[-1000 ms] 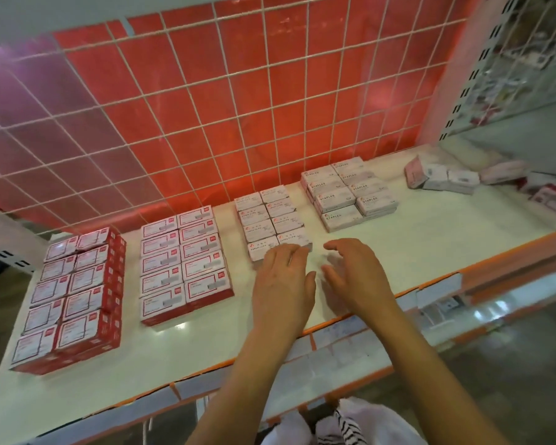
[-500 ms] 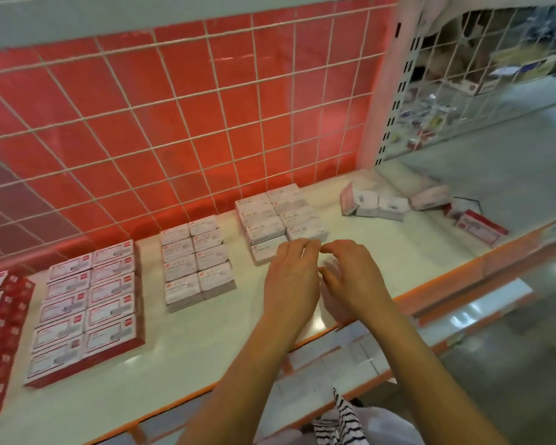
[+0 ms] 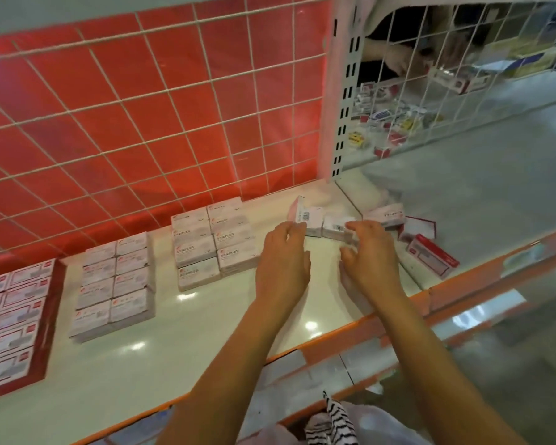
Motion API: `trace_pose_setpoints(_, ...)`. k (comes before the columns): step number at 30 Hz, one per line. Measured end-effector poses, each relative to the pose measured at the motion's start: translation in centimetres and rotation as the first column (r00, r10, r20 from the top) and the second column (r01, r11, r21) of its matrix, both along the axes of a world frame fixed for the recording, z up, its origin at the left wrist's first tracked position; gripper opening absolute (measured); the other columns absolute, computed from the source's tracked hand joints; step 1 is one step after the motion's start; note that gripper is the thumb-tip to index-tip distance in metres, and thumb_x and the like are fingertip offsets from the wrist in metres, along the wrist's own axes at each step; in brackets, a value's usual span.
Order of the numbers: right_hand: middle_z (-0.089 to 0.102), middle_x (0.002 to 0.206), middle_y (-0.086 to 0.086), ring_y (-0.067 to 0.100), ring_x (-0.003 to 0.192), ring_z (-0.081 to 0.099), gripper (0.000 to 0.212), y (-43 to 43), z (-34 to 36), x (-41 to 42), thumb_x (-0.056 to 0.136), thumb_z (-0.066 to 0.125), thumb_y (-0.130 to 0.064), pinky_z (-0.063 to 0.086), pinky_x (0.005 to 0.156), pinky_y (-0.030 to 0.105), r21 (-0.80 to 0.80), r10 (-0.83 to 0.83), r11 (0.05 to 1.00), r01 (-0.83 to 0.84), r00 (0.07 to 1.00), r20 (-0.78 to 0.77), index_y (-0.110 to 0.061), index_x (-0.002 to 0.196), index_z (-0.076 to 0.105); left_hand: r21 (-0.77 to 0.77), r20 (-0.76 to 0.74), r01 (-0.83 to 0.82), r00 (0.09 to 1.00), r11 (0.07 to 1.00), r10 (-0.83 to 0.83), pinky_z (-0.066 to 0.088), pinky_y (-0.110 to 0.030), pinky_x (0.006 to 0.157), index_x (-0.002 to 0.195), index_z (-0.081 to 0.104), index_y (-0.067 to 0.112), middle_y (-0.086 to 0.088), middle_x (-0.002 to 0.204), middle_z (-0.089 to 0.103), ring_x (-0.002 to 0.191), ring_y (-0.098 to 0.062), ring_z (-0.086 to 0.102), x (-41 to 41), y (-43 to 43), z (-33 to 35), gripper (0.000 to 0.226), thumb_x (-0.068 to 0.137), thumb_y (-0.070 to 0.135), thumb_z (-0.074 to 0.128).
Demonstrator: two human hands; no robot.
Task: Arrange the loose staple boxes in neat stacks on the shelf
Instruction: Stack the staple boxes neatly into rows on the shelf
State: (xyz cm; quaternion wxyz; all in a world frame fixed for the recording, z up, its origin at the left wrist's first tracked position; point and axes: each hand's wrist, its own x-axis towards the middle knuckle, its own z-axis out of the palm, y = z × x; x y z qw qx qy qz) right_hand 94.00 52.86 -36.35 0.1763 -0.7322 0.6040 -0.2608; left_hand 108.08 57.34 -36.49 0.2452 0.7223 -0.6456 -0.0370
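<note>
Loose staple boxes (image 3: 334, 224) are lying at the shelf's (image 3: 206, 332) back right corner; we are hovering left hand (image 3: 283, 261), fingers together, and right hand (image 3: 369, 261), fingers apart, beside them.

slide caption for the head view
Left hand and right hand reach for loose staple boxes on the shelf, beside neat stacks.

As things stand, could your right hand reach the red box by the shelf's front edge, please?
Probably yes. The right hand hovers open just left of the red box, with only bare shelf between them and nothing on top of it.
</note>
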Motion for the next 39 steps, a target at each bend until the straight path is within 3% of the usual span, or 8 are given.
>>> trace_pose_setpoints(4,0.049,0.128,0.019,0.035,0.118,0.044,0.045,-2.3,-0.7,-0.8,0.082,0.062,-0.006,0.035,0.098,0.039,0.021,0.023,1.000,-0.023,1.000,-0.006,-0.004,0.126,0.052,-0.067,0.166,0.089,0.983,0.994,-0.077,0.054,-0.040,0.076,0.112,0.064,0.006,-0.012,0.117,0.062,0.106,-0.034,0.056,-0.3,-3.0,-0.2,0.051,0.064,-0.008,0.072)
trace_pose_setpoints(9,0.053,0.125,0.017,0.033,0.114,0.048,0.046,-3.7,-1.1,-1.0,0.082,0.064,-0.009,0.036,0.097,0.040,0.048,0.074,0.996,-0.075,0.997,0.018,-0.004,0.126,0.052,0.095,0.293,0.149,0.941,0.984,-0.171,0.035,-0.042,0.103,0.140,0.040,0.012,-0.007,0.145,0.041,0.138,-0.030,0.028,-0.6,-5.8,1.5,0.063,0.081,0.000,0.058)
trace_pose_setpoints(13,0.059,0.118,0.014,0.032,0.108,0.052,0.045,-4.0,-1.3,-1.3,0.082,0.064,-0.009,0.042,0.092,0.041,0.050,0.094,0.994,-0.098,0.993,0.064,-0.008,0.126,0.054,0.250,0.323,0.108,0.927,0.962,-0.188,0.023,-0.039,0.111,0.146,0.028,0.011,-0.006,0.153,0.027,0.144,-0.026,0.014,-0.4,-6.9,1.4,0.066,0.085,0.006,0.056)
trace_pose_setpoints(23,0.064,0.114,0.006,0.021,0.106,0.058,0.036,-3.2,-0.8,-2.5,0.084,0.065,-0.007,0.052,0.088,0.041,0.105,0.136,0.981,-0.163,0.964,0.227,-0.013,0.119,0.059,0.284,0.312,0.077,0.935,0.956,-0.168,0.028,-0.035,0.107,0.132,0.046,0.013,-0.007,0.140,0.047,0.141,-0.025,0.021,-0.7,-5.8,1.8,0.050,0.084,0.004,0.058)
trace_pose_setpoints(26,0.063,0.117,0.004,0.017,0.109,0.056,0.040,-2.7,-0.4,-3.0,0.084,0.066,-0.005,0.051,0.091,0.034,0.175,0.137,0.967,-0.187,0.954,0.265,-0.014,0.123,0.059,0.255,0.298,0.058,0.945,0.965,-0.136,0.033,-0.035,0.103,0.124,0.053,0.014,-0.006,0.133,0.055,0.136,-0.026,0.029,-0.8,-4.6,1.6,0.041,0.085,0.009,0.060)
trace_pose_setpoints(31,0.060,0.108,-0.008,0.000,0.094,0.056,0.050,-2.3,0.9,-4.3,0.080,0.070,-0.002,0.045,0.067,0.008,0.330,0.152,0.898,-0.292,0.909,0.389,-0.023,0.124,0.058,0.226,0.127,0.062,0.988,0.972,-0.093,0.037,-0.030,0.095,0.125,0.054,0.018,0.000,0.124,0.058,0.123,-0.021,0.036,-0.8,-1.7,2.2,0.046,0.081,0.021,0.069)
trace_pose_setpoints(34,0.063,0.099,-0.014,-0.004,0.089,0.060,0.047,-2.0,1.9,-4.5,0.079,0.070,0.000,0.050,0.065,0.011,0.362,0.151,0.861,-0.356,0.860,0.487,-0.027,0.117,0.061,0.216,-0.008,0.048,0.999,0.975,-0.047,0.039,-0.029,0.092,0.130,0.052,0.023,0.002,0.129,0.056,0.118,-0.021,0.046,-0.5,0.1,3.2,0.053,0.081,0.026,0.072)
trace_pose_setpoints(39,0.068,0.101,0.000,0.011,0.087,0.067,0.038,-0.7,3.3,-3.6,0.081,0.069,-0.003,0.058,0.074,0.028,0.371,0.138,0.802,-0.468,0.749,0.648,-0.030,0.108,0.063,0.248,-0.377,0.073,0.926,0.966,0.027,0.048,-0.025,0.093,0.129,0.052,0.027,0.006,0.132,0.053,0.112,-0.013,0.056,1.0,2.7,4.7,0.056,0.079,0.010,0.071)
